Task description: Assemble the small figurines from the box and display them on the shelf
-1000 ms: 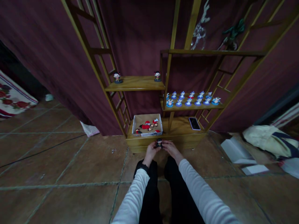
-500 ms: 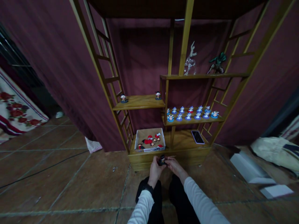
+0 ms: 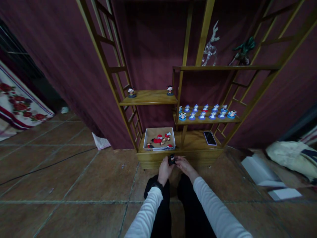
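The figure [image 3: 172, 159] between the left hand [image 3: 165, 171] and right hand [image 3: 185, 166] shows less of its face than a second ago; its exact turn is too small to tell. The deer [image 3: 210, 53] now sits below the top edge, though higher in view than half a second ago.

No word, brand or number can be read. The white-sided, open rectangular cardboard box [image 3: 151, 133] bears dark marks on its front wall, too small to make out; any print on the pale, thin sheet [image 3: 101, 141] is illegible.
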### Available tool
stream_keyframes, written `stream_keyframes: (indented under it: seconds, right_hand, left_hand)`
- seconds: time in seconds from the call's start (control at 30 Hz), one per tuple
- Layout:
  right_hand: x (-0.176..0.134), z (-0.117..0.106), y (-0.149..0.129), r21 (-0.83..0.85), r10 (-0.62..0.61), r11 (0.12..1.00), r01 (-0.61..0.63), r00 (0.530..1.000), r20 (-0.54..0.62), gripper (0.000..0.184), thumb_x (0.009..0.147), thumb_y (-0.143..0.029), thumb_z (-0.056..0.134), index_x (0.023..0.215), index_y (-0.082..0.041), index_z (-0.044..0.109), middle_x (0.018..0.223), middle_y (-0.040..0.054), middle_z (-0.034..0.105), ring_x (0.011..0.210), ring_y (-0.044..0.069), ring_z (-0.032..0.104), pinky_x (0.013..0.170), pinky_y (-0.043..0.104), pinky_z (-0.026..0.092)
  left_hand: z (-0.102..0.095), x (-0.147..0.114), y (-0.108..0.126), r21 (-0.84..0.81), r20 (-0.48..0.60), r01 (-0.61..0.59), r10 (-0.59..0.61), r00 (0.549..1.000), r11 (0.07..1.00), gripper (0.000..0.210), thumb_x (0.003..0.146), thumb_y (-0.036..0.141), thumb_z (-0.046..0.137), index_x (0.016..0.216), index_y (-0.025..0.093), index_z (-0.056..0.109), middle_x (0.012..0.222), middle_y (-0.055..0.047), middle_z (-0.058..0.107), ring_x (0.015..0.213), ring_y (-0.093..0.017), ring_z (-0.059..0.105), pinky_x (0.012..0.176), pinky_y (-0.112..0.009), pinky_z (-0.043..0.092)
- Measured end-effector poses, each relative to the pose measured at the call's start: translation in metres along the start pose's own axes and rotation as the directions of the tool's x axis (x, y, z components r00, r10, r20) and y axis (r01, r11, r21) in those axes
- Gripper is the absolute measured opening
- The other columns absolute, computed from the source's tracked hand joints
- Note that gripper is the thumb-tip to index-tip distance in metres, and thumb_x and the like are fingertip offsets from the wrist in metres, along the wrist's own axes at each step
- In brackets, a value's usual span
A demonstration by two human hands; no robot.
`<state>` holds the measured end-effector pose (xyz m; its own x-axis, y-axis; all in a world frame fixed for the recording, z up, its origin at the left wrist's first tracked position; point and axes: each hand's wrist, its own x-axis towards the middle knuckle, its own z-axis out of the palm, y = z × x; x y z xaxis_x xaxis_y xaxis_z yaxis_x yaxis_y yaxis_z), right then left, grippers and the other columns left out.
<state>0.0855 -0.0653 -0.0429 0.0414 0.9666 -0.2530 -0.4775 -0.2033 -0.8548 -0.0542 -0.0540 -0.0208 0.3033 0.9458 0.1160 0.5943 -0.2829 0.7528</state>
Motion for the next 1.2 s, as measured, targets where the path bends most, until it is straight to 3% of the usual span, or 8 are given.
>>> stream_keyframes:
  seconds: [0.17, 0.4, 0.57, 0.67, 0.77, 1.0, 1.1, 1.2]
  right_hand:
    - [0.001, -0.003, 0.0, -0.018, 0.023, 1.0, -0.023, 1.0, -0.016, 0.032, 0.05, -0.018, 0.071, 0.082, -0.02, 0.067, 0.078, 0.0015, 0.07, 0.077, 0.018, 0.065, 0.076, 0.031, 0.047]
    - [-0.004, 0.001, -0.002, 0.019, -0.015, 1.0, 0.014, 0.999, 0.041, 0.035, 0.051, -0.02, 0.076, 0.084, -0.019, 0.066, 0.088, 0.0028, 0.07, 0.085, 0.018, 0.065, 0.077, 0.03, 0.048]
    - [-0.005, 0.008, -0.004, 0.048, 0.018, 0.999, -0.022, 0.996, 0.092, 0.034, 0.057, -0.026, 0.076, 0.089, -0.018, 0.065, 0.083, 0.0034, 0.071, 0.076, 0.016, 0.066, 0.073, 0.03, 0.049]
    - [-0.005, 0.01, -0.005, 0.079, 0.017, 0.997, -0.025, 0.994, 0.104, 0.036, 0.06, -0.031, 0.074, 0.092, -0.017, 0.065, 0.085, 0.0054, 0.071, 0.072, 0.018, 0.067, 0.074, 0.034, 0.05]
    - [-0.002, 0.009, -0.005, 0.072, 0.011, 0.997, -0.016, 0.997, 0.073, 0.038, 0.06, -0.034, 0.074, 0.093, -0.017, 0.065, 0.087, 0.0076, 0.072, 0.073, 0.019, 0.067, 0.075, 0.037, 0.051]
    - [0.009, 0.006, -0.002, 0.033, 0.112, 0.993, -0.112, 0.994, -0.006, 0.042, 0.053, -0.034, 0.079, 0.09, -0.019, 0.067, 0.087, 0.0069, 0.072, 0.072, 0.02, 0.067, 0.073, 0.037, 0.051]
    - [0.008, 0.006, -0.002, 0.038, 0.097, 0.994, -0.098, 0.995, 0.017, 0.044, 0.053, -0.035, 0.079, 0.092, -0.018, 0.067, 0.088, 0.0081, 0.072, 0.074, 0.02, 0.067, 0.074, 0.037, 0.05]
    - [0.006, 0.005, -0.003, 0.027, 0.089, 0.996, -0.09, 0.996, 0.03, 0.045, 0.054, -0.036, 0.078, 0.094, -0.018, 0.066, 0.09, 0.0088, 0.071, 0.076, 0.02, 0.066, 0.075, 0.037, 0.049]
  left_hand:
    - [-0.001, 0.004, 0.001, -0.048, -0.005, 0.018, -0.018, 1.0, 0.999, 0.029, 0.069, 0.012, 0.063, 0.098, 0.016, 0.058, 0.096, -0.009, 0.063, 0.095, -0.021, 0.06, 0.082, -0.032, 0.044]
    - [-0.002, 0.005, -0.006, -0.186, -0.052, -0.044, 0.035, 0.998, 0.982, 0.033, 0.066, 0.011, 0.064, 0.099, 0.015, 0.06, 0.099, -0.009, 0.063, 0.094, -0.02, 0.06, 0.082, -0.032, 0.046]
    - [-0.017, 0.005, -0.004, -0.173, -0.074, -0.041, 0.028, 0.997, 0.984, 0.035, 0.063, 0.014, 0.067, 0.098, 0.014, 0.062, 0.097, -0.008, 0.065, 0.093, -0.021, 0.061, 0.081, -0.032, 0.047]
    - [-0.044, 0.016, 0.008, -0.174, -0.096, -0.087, 0.071, 0.993, 0.981, 0.034, 0.065, 0.02, 0.068, 0.097, 0.014, 0.062, 0.094, -0.008, 0.067, 0.088, -0.021, 0.062, 0.079, -0.033, 0.047]
    - [-0.087, 0.038, 0.035, -0.189, -0.159, -0.143, 0.113, 0.981, 0.972, 0.035, 0.065, 0.031, 0.07, 0.095, 0.014, 0.064, 0.088, -0.007, 0.068, 0.081, -0.021, 0.063, 0.075, -0.032, 0.048]
    - [-0.202, 0.112, 0.139, -0.275, -0.27, -0.322, 0.249, 0.93, 0.906, 0.045, 0.058, 0.037, 0.076, 0.094, 0.015, 0.065, 0.084, -0.005, 0.069, 0.074, -0.018, 0.061, 0.071, -0.03, 0.048]
    - [-0.228, 0.149, 0.18, -0.281, -0.254, -0.428, 0.364, 0.896, 0.859, 0.045, 0.055, 0.037, 0.077, 0.091, 0.012, 0.066, 0.084, -0.006, 0.069, 0.074, -0.018, 0.06, 0.073, -0.03, 0.047]
    - [-0.234, 0.185, 0.206, -0.284, -0.191, -0.461, 0.422, 0.886, 0.841, 0.046, 0.052, 0.036, 0.079, 0.089, 0.011, 0.067, 0.082, -0.005, 0.069, 0.072, -0.017, 0.06, 0.071, -0.029, 0.046]
